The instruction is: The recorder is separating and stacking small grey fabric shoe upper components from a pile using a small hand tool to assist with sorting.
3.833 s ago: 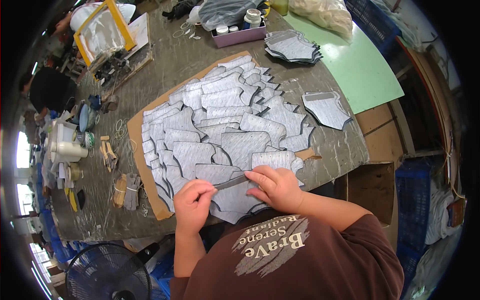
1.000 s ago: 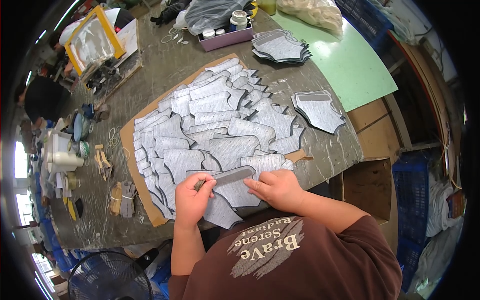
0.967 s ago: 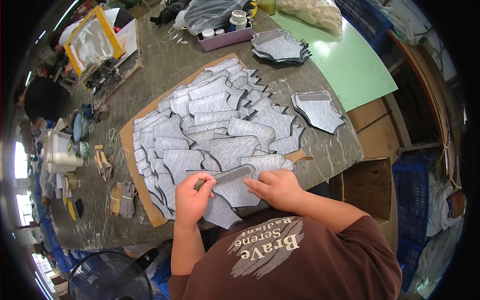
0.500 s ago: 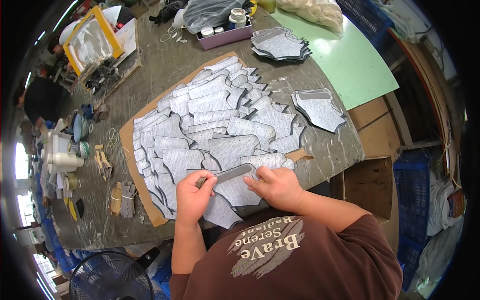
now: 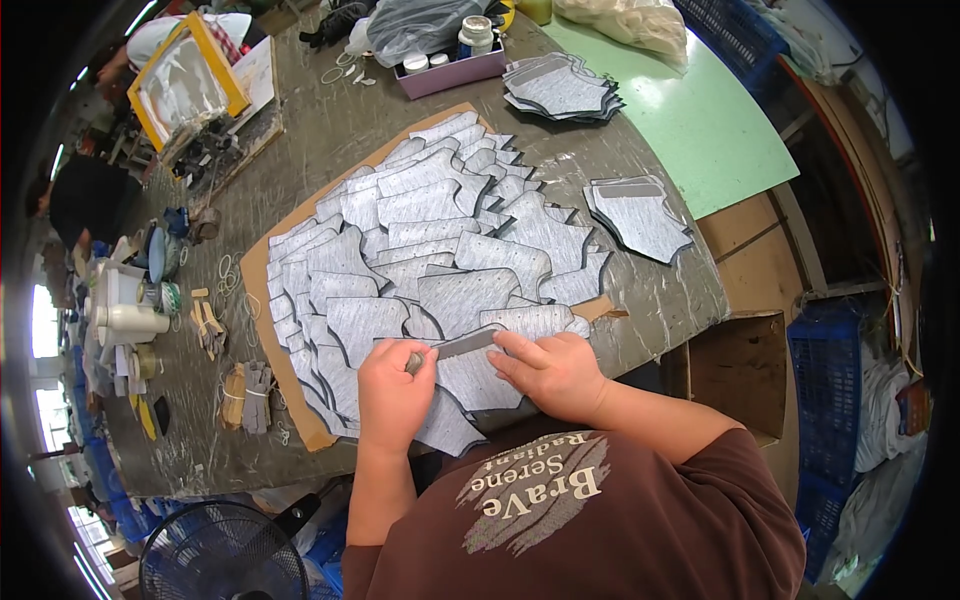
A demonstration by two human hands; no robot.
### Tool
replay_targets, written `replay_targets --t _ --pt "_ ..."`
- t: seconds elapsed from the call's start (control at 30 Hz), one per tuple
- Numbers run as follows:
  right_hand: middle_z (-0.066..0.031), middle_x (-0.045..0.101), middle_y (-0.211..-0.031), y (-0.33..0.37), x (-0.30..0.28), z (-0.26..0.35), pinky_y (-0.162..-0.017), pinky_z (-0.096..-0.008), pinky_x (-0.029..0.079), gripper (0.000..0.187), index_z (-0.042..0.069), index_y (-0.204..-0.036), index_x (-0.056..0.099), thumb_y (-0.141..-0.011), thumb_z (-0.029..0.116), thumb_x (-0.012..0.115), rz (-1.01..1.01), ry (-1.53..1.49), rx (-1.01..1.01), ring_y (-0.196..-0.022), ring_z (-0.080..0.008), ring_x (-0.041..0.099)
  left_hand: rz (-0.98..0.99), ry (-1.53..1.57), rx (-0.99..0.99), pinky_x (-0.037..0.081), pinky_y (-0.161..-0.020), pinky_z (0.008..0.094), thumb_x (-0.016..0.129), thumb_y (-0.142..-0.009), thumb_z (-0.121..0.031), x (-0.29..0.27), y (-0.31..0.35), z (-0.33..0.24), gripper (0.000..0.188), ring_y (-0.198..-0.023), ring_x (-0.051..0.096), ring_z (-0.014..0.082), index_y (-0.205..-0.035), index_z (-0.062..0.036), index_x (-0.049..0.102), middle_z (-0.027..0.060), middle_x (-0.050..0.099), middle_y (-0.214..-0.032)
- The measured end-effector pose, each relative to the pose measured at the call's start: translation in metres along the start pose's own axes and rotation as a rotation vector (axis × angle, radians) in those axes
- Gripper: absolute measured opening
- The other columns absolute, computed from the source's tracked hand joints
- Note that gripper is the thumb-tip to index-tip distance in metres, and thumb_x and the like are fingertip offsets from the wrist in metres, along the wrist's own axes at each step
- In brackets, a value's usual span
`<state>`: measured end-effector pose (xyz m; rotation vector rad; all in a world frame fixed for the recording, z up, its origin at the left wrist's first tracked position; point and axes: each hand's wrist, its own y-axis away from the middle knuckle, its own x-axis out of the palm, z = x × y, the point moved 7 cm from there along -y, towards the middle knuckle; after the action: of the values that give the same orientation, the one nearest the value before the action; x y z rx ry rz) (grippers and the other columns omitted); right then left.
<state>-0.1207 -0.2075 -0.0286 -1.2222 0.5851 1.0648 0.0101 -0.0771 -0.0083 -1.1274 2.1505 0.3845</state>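
A dark grey strip [image 5: 466,345] lies along the upper edge of a mottled grey cut fabric piece [image 5: 478,382] directly in front of me. My left hand [image 5: 394,388] is closed at the strip's left end, with a small bundle of grey strips [image 5: 414,363] poking out of the fist. At the strip's right end rests my right hand [image 5: 552,366], its fingers stretched out and slightly apart, the tips pressing on the strip and the fabric. Beyond both hands, many similar fabric pieces [image 5: 430,205] overlap in rows on a brown cardboard sheet [image 5: 262,300].
Two stacks of fabric pieces stand at the right, one nearer [image 5: 642,225] and one farther [image 5: 562,88]. A purple box [image 5: 455,76] with jars sits at the back. Bundled strips [image 5: 257,398] lie left of the cardboard. A fan [image 5: 222,555] stands at lower left.
My right hand's fingers have straightened out of a pinch and now lie along the strip. The left fist has turned slightly and shifted a little right.
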Motion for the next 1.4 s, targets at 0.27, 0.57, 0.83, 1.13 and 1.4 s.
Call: replay_targets --t 0.27,0.57,0.83,1.13,1.4 --pt "-0.0087 0.061 -0.093 -0.015 -0.019 -0.024 -0.055 -0.0296 0.047 0.034 0.006 -0.103 0.061 -0.073 0.014 0.075 -0.152 -0.452 0.377 -0.061 -0.0210 0.059 0.015 0.540 -0.104 0.046 -0.054 0.0226 0.067 -0.076 0.006 -0.003 0.018 0.005 0.008 -0.064 0.058 0.0113 -0.080 -0.0001 0.063 0.0070 0.062 -0.081" --pt "-0.0040 0.061 -0.069 -0.005 0.004 -0.035 -0.058 -0.0290 0.044 0.015 -0.001 -0.091 0.065 -0.084 0.012 0.065 0.175 -1.016 0.837 -0.063 -0.0114 0.052 0.039 0.663 -0.302 0.043 -0.052 0.0187 0.063 -0.083 0.003 0.006 0.020 0.016 0.014 -0.057 0.054 0.0055 -0.097 0.0014 0.064 0.0036 0.063 -0.078" --pt "0.0065 0.055 -0.068 0.005 -0.073 -0.143 -0.053 -0.0192 0.037 0.009 0.000 -0.086 0.064 -0.083 0.008 0.067 -0.180 -0.828 0.970 -0.061 -0.0013 0.045 0.056 0.804 -0.279 0.037 -0.045 0.0192 0.058 -0.092 -0.015 -0.004 0.025 0.021 0.018 -0.052 0.050 0.0059 -0.100 0.0012 0.059 0.0040 0.059 -0.071" --pt "-0.0113 0.062 -0.095 -0.004 -0.112 -0.169 -0.074 -0.0355 0.049 0.017 0.006 -0.096 0.065 -0.080 0.013 0.067 -0.332 0.070 0.727 -0.085 -0.0280 0.062 0.178 0.655 -0.034 0.038 -0.055 0.0205 0.058 -0.092 -0.039 0.015 0.027 -0.002 0.051 -0.061 0.046 0.0065 -0.116 0.0049 0.053 0.0018 0.049 -0.079" --pt "-0.0125 0.066 -0.079 -0.035 -0.017 -0.003 -0.065 -0.0317 0.049 0.012 0.001 -0.088 0.067 -0.081 0.012 0.066 0.185 -1.026 0.482 -0.071 -0.0240 0.063 0.126 0.023 0.479 0.044 -0.057 0.0323 0.056 -0.079 -0.060 0.025 0.024 -0.063 0.085 -0.070 0.050 0.0252 -0.131 0.0051 0.040 0.0130 0.048 -0.092"
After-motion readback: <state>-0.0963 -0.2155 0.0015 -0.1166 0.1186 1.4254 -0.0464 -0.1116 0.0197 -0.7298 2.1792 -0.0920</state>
